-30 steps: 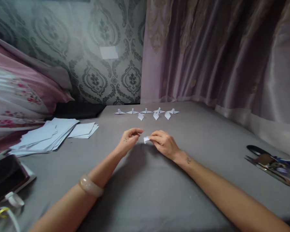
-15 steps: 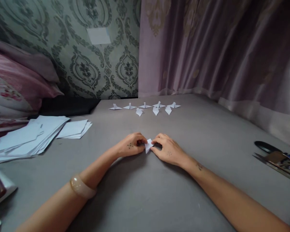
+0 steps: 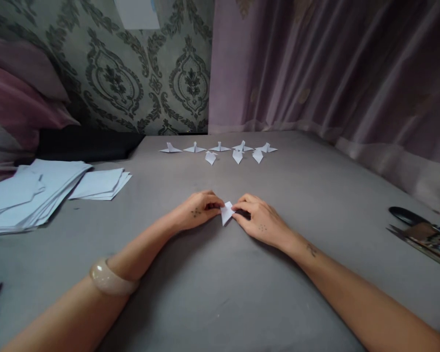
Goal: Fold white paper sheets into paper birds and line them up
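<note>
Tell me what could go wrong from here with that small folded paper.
The folded paper is small and pinched between the left hand and the right hand, so an uneven tug might crease or tear it. The white folded figures farther back sit close together, so a stray reach could knock several.

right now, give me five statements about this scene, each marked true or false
1. The left hand and right hand touch a small folded paper. True.
2. A bracelet circles the right arm. False: the bracelet is on the left arm.
3. Flat white sheets lie on the left. True.
4. Six paper shapes form the nearer row. False: the nearer row has three.
5. Five winged paper shapes form the far row. True.
</note>
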{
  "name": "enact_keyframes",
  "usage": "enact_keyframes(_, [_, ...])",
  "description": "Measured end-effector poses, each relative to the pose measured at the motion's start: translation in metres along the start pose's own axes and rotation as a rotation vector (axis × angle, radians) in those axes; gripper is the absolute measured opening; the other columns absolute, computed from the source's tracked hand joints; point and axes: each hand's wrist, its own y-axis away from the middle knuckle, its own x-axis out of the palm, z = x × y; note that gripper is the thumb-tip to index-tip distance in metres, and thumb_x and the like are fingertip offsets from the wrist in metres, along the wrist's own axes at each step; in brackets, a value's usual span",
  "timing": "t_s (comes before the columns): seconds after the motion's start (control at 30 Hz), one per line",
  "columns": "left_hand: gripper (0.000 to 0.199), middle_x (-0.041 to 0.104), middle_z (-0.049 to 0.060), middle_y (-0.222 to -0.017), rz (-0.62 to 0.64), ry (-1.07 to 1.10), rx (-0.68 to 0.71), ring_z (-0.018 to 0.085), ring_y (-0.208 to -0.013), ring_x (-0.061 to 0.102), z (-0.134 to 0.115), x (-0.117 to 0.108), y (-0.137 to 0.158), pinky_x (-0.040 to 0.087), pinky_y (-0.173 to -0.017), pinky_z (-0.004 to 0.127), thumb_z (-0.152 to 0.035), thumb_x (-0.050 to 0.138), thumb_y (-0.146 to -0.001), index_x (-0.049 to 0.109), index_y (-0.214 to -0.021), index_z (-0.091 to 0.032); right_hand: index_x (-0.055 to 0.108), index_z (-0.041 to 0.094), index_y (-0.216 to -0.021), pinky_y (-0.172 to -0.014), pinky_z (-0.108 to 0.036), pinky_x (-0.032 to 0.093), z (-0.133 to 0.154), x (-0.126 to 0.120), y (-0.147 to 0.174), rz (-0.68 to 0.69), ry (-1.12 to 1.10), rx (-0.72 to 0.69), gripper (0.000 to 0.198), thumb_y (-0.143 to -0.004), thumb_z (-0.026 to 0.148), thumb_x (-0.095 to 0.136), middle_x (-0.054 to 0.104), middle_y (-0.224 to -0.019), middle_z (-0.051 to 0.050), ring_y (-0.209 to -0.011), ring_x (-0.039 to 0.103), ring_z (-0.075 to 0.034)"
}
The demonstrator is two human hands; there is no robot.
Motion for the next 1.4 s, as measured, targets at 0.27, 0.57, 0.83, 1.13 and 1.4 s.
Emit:
enact_keyframes(0.27, [0.025,0.065,0.007,-0.093,-0.039,-0.039,0.0,0.017,-0.082,0.061,0.001,0.007,0.0,0.043,-0.076,0.027,-0.031,0.049,-0.089,0.071,-0.092,-0.021,0.069,0.022,-0.099,-0.073,-0.027,0.044,-0.007,-0.001,0.0,0.005,-0.076,-0.017,0.029,-0.082,0.012,0.048,0.064,-0.097,-0.004,-0.082,0.058,-0.015])
enact_keyframes(0.57, [0.022,0.064,0.006,-0.087,-0.08,-0.027,-0.039,0.014,-0.07,0.058,-0.004,0.009,0.003,0.043,-0.068,0.025,-0.016,0.052,-0.077,0.07,-0.089,-0.018,0.072,0.022,-0.086,-0.07,-0.028,0.043,-0.006,0.003,-0.005,-0.034,-0.155,0.056,0.02,-0.087,0.025,0.052,0.065,-0.09,-0.004,-0.076,0.058,-0.015])
enact_keyframes(0.83, [0.021,0.064,0.006,-0.081,-0.115,0.028,-0.105,0.015,-0.07,0.056,-0.004,0.01,-0.002,0.042,-0.065,0.025,-0.024,0.051,-0.081,0.07,-0.08,-0.018,0.07,0.022,-0.079,-0.07,-0.027,0.042,-0.008,0.001,-0.011,-0.029,-0.213,0.124,0.017,-0.084,0.027,0.054,0.065,-0.086,-0.003,-0.075,0.057,-0.014])
enact_keyframes(1.13, [0.02,0.065,0.006,-0.078,-0.135,-0.022,-0.178,0.015,-0.067,0.055,-0.01,0.012,-0.006,0.04,-0.061,0.025,-0.027,0.052,-0.079,0.069,-0.079,-0.017,0.069,0.019,-0.072,-0.067,-0.028,0.043,-0.012,0.005,-0.017,-0.039,-0.247,0.205,0.019,-0.082,0.029,0.055,0.065,-0.085,-0.005,-0.072,0.058,-0.015])
enact_keyframes(1.4, [0.017,0.062,0.005,-0.074,-0.167,-0.092,-0.223,0.015,-0.063,0.054,-0.012,0.014,-0.007,0.039,-0.061,0.025,-0.025,0.054,-0.077,0.069,-0.075,-0.016,0.065,0.018,-0.066,-0.067,-0.027,0.044,-0.014,0.012,-0.02,-0.11,-0.207,0.214,0.017,-0.078,0.026,0.058,0.062,-0.096,-0.005,-0.068,0.055,-0.012])
